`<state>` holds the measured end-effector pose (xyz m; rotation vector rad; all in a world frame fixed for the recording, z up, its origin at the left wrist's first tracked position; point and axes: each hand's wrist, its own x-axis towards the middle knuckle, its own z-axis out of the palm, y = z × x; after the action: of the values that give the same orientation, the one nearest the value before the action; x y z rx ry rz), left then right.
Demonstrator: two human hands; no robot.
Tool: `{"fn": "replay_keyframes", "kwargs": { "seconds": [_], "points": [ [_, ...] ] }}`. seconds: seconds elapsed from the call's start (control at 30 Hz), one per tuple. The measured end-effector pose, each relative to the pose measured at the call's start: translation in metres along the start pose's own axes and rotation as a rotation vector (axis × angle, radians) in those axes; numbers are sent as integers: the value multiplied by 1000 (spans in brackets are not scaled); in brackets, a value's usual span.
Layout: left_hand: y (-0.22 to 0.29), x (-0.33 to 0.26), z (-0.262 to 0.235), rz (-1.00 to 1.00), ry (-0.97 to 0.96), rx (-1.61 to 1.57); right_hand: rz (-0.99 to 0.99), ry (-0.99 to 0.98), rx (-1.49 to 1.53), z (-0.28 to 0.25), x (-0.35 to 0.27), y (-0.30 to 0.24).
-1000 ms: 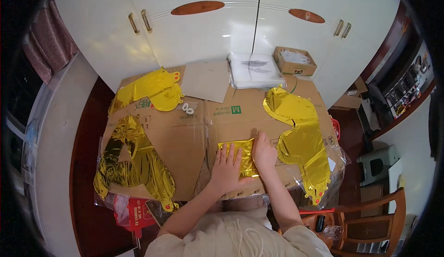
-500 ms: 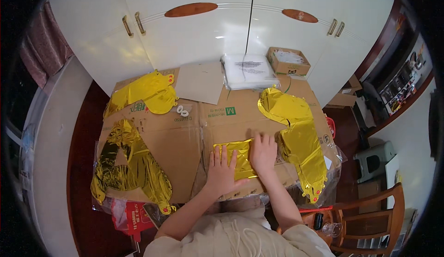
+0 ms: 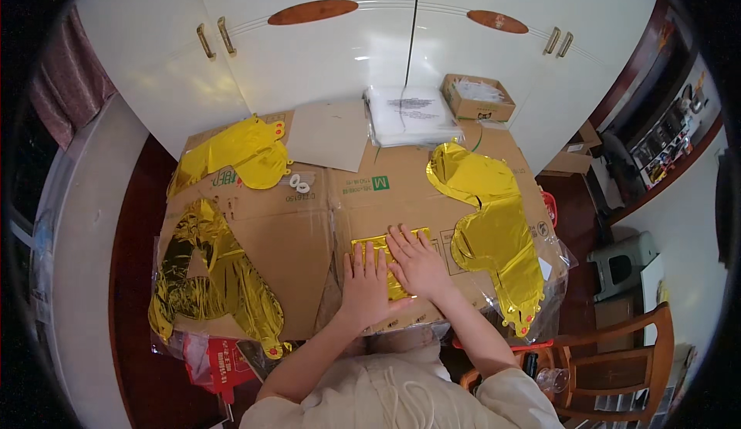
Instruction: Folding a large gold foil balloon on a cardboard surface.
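A folded gold foil balloon (image 3: 395, 288) lies flat on the cardboard in front of me, partly hidden by my hands. My left hand (image 3: 365, 290) rests palm down over its left part, fingers stretched and a little apart. On its right part my right hand (image 3: 423, 268) is also spread flat, its fingertips near the upper edge. Neither hand is gripping anything. To the right lies a flat gold foil balloon (image 3: 494, 197) of curved outline. An A-shaped foil balloon (image 3: 251, 282) is spread at the left, below another gold one (image 3: 231, 155).
Cardboard (image 3: 301, 228) covers the table. At its back are a grey board (image 3: 328, 135), a stack of clear plastic bags (image 3: 413, 116) and a small carton (image 3: 478, 98). White rings (image 3: 299, 184) lie left of centre. A wooden chair (image 3: 660, 359) stands at the right, white cabinets (image 3: 324, 58) behind.
My right hand has gone from curled fingers at the folded foil's right edge to lying flat on it, closer to my left hand. The left hand stays on the foil.
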<state>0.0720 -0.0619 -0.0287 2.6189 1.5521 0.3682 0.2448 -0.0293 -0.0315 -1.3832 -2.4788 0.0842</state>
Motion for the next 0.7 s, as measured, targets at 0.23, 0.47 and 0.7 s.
{"fn": "replay_keyframes", "kwargs": {
  "seconds": [0.23, 0.47, 0.7],
  "points": [
    [-1, 0, -12, -14, -67, 109, 54, -58, -118, -5, 2, -4],
    [-30, 23, -8, 167, 0, -106, 46, -47, -112, -6, 2, -3],
    [-30, 15, -7, 82, -62, 7, 111, -10, -87, -1, 1, -1]
  ]
}}
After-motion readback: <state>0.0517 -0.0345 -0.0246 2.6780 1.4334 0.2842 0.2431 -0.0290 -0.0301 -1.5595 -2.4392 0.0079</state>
